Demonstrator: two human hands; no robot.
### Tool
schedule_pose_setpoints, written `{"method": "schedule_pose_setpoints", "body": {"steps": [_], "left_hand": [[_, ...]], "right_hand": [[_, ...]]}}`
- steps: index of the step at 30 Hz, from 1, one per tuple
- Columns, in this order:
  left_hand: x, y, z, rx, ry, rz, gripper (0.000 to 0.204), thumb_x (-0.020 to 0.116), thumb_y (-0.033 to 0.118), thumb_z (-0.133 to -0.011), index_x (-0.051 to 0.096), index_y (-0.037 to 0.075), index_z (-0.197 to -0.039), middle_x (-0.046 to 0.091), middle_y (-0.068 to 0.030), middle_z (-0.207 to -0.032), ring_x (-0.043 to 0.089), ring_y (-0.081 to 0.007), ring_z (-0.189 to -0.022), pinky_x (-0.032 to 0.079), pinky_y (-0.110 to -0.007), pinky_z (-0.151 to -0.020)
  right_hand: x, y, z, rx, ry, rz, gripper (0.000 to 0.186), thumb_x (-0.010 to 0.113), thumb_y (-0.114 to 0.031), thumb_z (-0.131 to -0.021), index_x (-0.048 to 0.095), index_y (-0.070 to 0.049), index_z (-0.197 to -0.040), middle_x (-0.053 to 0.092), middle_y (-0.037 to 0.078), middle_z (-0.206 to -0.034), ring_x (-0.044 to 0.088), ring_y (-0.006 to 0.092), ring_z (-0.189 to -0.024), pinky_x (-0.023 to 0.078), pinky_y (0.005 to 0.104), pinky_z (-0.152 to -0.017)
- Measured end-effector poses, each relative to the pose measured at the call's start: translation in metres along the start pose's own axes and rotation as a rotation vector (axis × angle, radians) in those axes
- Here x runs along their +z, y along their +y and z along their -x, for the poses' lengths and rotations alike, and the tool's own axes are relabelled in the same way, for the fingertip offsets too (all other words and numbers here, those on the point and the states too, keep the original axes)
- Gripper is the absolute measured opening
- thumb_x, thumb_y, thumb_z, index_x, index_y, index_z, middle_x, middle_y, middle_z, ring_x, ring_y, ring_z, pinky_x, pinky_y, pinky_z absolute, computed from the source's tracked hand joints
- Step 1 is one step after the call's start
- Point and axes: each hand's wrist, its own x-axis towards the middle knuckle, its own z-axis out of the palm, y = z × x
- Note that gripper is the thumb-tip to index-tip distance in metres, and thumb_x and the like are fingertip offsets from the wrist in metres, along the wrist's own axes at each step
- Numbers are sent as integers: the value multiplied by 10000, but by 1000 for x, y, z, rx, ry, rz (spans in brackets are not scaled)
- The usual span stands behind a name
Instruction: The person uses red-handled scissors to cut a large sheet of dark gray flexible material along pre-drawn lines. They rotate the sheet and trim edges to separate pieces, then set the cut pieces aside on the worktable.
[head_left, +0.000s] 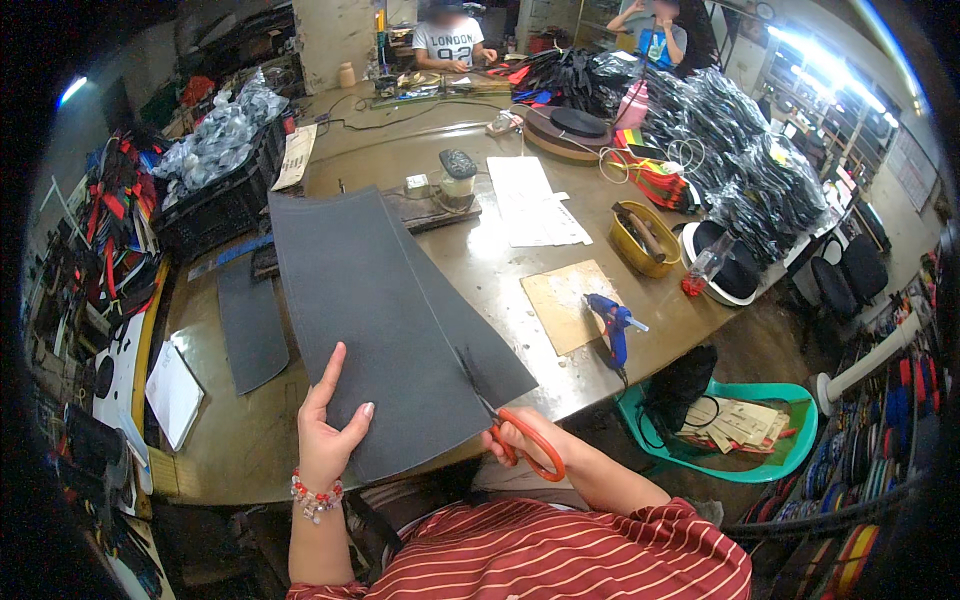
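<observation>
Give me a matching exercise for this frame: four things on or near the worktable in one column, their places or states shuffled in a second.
Things:
1. dark grey sheet
2. orange-handled scissors
3. blue glue gun
4. yellow bowl

Places or states:
A. standing near the table's right edge, beside a cardboard square
B. gripped by the left hand
C. holding tools, far right of the table
D. in the right hand, cutting

Pairs: 1-B, 2-D, 3-A, 4-C

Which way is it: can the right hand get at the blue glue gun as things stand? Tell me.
Probably not at once. The right hand is closed on the orange-handled scissors, their blades in the dark grey sheet. The glue gun stands on the table just to its right, nothing between them; the hand would have to be freed first.
</observation>
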Motion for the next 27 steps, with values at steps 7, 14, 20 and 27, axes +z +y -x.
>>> {"method": "schedule_pose_setpoints", "body": {"steps": [7, 14, 20, 27], "left_hand": [[-7, 10, -7, 88, -61, -26, 743, 639, 22, -634, 357, 38, -1321, 490, -118, -1236, 505, -169, -1020, 324, -278, -943], [-11, 10, -7, 179, -102, -43, 735, 654, 42, -641, 354, -1, -1310, 398, -122, -1335, 450, -175, -1150, 295, -283, -976], [-13, 12, -4, 243, -87, -88, 745, 663, 42, -628, 356, -8, -1305, 398, -123, -1335, 478, -175, -1127, 309, -276, -966], [-17, 10, -4, 196, -77, -104, 781, 655, 54, -611, 329, -20, -1317, 397, -124, -1327, 414, -187, -1172, 270, -295, -995]], "right_hand": [[-4, 0, 0, -1, -37, -19, 451, 453, -405, -888, 516, 26, -1003, 507, 19, -656, 500, 109, -552, 419, 234, -495], [-5, -6, 3, -143, -73, 3, 603, 478, -593, -787, 531, 1, -692, 548, 69, -642, 530, 149, -584, 436, 265, -536], [10, -15, 8, -81, 43, -2, 715, 467, -718, -702, 524, -6, -742, 526, 51, -627, 511, 129, -572, 425, 255, -525], [13, -17, 15, -49, -24, -14, 636, 507, -646, -743, 494, -11, -789, 468, 13, -608, 494, 105, -566, 414, 237, -515]]}}
